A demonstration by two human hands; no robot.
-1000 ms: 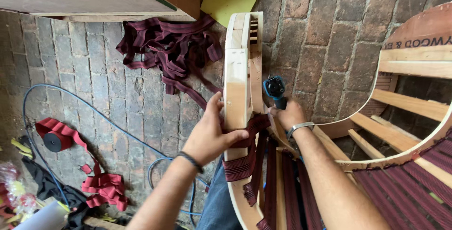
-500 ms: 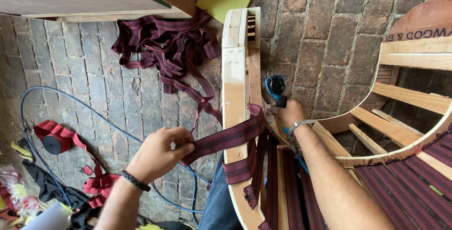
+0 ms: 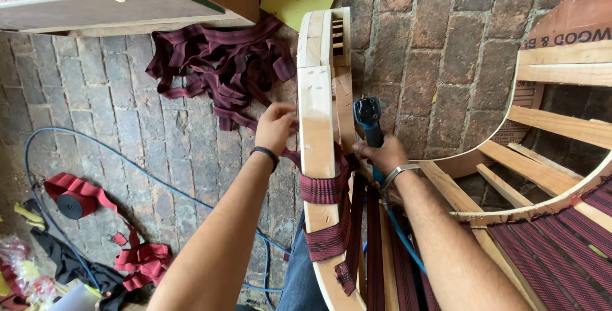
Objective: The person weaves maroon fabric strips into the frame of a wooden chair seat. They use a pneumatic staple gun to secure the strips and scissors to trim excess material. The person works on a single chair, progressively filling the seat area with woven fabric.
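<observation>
- Brick floor underneath everything, workshop clutter all round.
- Maroon webbing strap (image 3: 325,190) wraps across the curved wooden frame rail (image 3: 317,120), just below the left hand (image 3: 275,126), probably so it can be pulled taut.
- Left fingers are curled, pinching at the rail's edge; whether they grip strap there, can't tell.
- Right hand (image 3: 380,156) is closed around a blue pneumatic stapler (image 3: 368,120), nose pointing away, beside the rail.
- Rail's long axis runs away from the person; strap crosses it.
- Loose webbing pile (image 3: 220,62) lies beyond the fingers.

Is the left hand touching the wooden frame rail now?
Touching. In the head view the left hand has its fingertips pressed against the left edge of the wooden frame rail, with no gap visible between them.
</observation>
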